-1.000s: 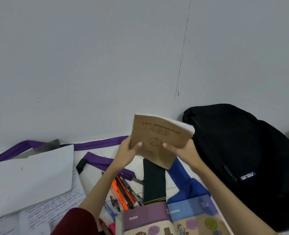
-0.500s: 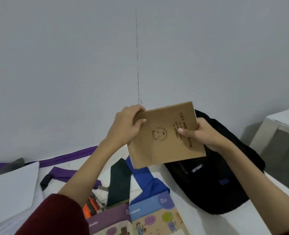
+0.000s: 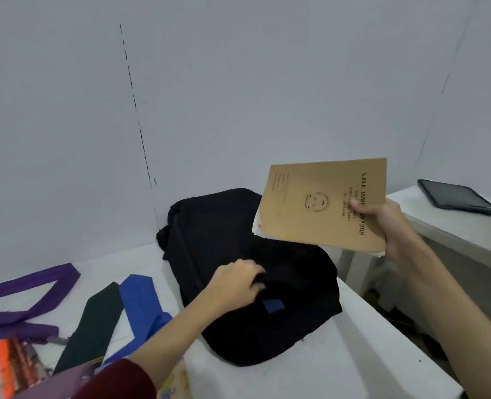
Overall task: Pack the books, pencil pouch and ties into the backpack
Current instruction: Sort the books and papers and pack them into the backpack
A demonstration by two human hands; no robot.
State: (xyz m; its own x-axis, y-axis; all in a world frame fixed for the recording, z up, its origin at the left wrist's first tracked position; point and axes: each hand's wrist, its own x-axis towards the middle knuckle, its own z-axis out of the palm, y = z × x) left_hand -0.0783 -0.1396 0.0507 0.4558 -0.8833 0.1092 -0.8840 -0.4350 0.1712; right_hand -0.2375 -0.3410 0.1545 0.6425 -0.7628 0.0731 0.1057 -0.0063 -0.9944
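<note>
Pens (image 3: 8,367): lying blurred at the far left edge, orange and dark barrels side by side, well apart from both hands.
Purple tie (image 3: 22,300): lying looped on the white table (image 3: 353,367), left of the other ties and well left of the left hand.
Dark green tie (image 3: 94,326): lying flat just beside the blue one, left of the left forearm.
Blue tie (image 3: 140,306): lying between the dark green tie and the backpack, its lower end passing under the left forearm.
Colourful book (image 3: 175,381): showing only as a corner at the bottom edge, below the red sleeve (image 3: 117,381) of the left arm.
Left hand (image 3: 235,286): resting on the top of the black backpack (image 3: 238,243), fingers curling onto the fabric; whether they are pinching a zip or fold cannot be told, since it is black on black.
Backpack: lying flat on the table against the wall, directly under the left hand and below-left of the right hand's book.
Brown exercise book (image 3: 322,205): being held in the air above the backpack's right end, cover facing the camera, printed title running sideways.
Right hand (image 3: 388,228): grasping the brown book at its right edge, thumb lying across the cover, fingers behind.
Tablet (image 3: 457,197): lying on a second white surface, right of the right hand and apart from it.
</note>
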